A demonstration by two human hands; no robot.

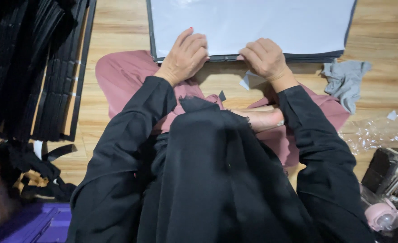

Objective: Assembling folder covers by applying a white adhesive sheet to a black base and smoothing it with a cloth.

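Note:
I sit on a wooden floor in black sleeves and pink trousers. A large flat board [253, 22] with a pale grey face and a dark frame lies in front of me. My left hand [185, 56] rests curled on its near edge, fingers over the frame. My right hand [264, 57] grips the same near edge a little to the right, fingers bent down on it. A small pale scrap [249, 81] lies just below my right hand.
A tall stack of black frames [32, 67] fills the left side. A grey rag [345, 81] and crumpled clear plastic [379, 130] lie on the right. A pink bottle [382, 216] and dark boxes sit at the lower right, purple items [41, 222] at the lower left.

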